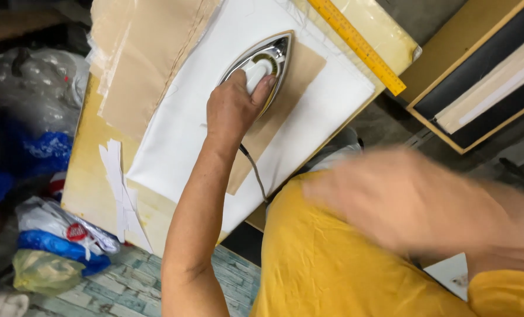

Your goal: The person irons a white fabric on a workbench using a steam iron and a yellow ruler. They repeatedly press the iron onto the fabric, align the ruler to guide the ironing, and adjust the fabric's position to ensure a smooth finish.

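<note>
Iron: judged heavy, rigid, slick-soled; best held by its handle. It sits on tan fabric over white cloth. My left hand wraps that handle. My right hand, blurred, looks open and empty.

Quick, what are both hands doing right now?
Left hand: closed around the handle of the iron, which sits on the tan paper.
Right hand: blurred, fingers spread open, holding nothing.

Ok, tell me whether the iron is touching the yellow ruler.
Apart. The head view shows the iron, gripped by the left hand, on the brown piece; white cloth lies between it and the yellow ruler.
</note>
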